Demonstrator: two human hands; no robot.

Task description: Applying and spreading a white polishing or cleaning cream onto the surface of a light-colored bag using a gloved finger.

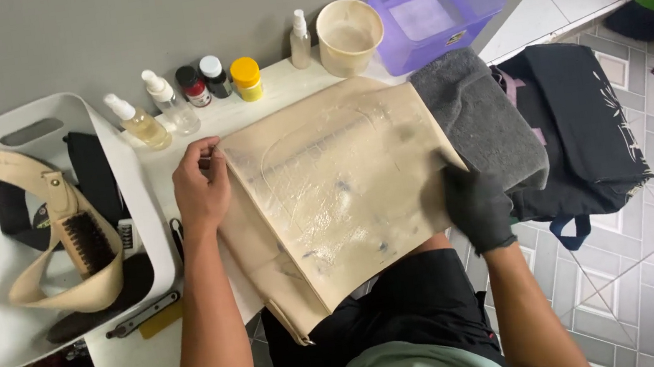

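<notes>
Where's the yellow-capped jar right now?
In the head view, the yellow-capped jar stands at the back of the table by the wall, between a white-capped jar on its left and a small spray bottle.

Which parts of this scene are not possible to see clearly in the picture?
- Head view: fingertips of the left hand are hidden behind the edge of the beige bag.
- Head view: the right hand wears a black glove; its fingertips on the bag are blurred.
- Head view: the bag's lower part drops behind the table edge and lap.
- Head view: labels on the small bottles are too small to make out.
</notes>
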